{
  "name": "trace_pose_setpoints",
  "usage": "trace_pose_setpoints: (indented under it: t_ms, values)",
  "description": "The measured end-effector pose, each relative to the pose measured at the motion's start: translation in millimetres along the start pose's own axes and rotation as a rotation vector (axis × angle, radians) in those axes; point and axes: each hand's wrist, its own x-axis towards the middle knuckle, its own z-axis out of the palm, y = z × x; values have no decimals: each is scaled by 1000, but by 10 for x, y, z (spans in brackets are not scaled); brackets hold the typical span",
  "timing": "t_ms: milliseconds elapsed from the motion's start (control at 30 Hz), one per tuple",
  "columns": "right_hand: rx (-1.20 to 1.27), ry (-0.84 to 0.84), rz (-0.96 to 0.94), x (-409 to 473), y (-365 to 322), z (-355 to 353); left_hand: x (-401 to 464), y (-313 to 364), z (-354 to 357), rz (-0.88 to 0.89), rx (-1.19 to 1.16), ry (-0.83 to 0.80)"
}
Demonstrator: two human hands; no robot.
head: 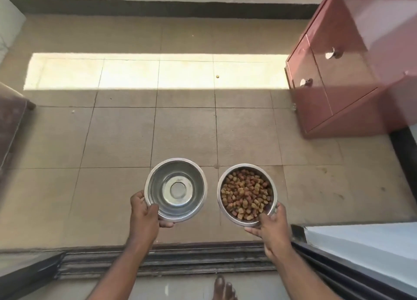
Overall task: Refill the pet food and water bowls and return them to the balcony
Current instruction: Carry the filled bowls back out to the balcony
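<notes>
Your left hand (pixel 144 214) has a closed grip on the near rim of the water bowl (pixel 176 189), thumb inside the rim and fingers curled under it. The bowl reaches out ahead of that grip. It looks shiny inside, and you cannot be sure from here how much water is in it, so treat it as full. Keep it flat. If the far side dips, water will run away from your grip and onto the floor.

Just to the right of it, not touching, is the food bowl (pixel 247 194). Your right hand (pixel 274 229) holds it the same way, closed on the near rim with the thumb on top beside the kibble (pixel 246 193). The food sits high, so a tilt could roll bits out.

Both bowls are in the air over the balcony floor (pixel 112 141), just past the door track (pixel 169 259) under your wrists. Your foot (pixel 223 287) is on the inside of it.

Step over the track slowly. Bend your knees and go down with both bowls level. Let each bowl's bottom touch the tiles before you open your grip. A few loose bits (pixel 217 76) lie farther out; don't step on them.
</notes>
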Motion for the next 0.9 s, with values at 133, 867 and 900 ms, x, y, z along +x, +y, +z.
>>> trace_pose_setpoints:
  t_ms: [133,867,900]
  values:
    - [1,17,8,633,359,252,560,-550,279,-31,-26,15]
    - [-88,49,59,1314,809,661,1103,-1147,417,-11,190,-27]
    - [-177,82,24,1239,769,638,1041,-1100,371,12,350,-19]
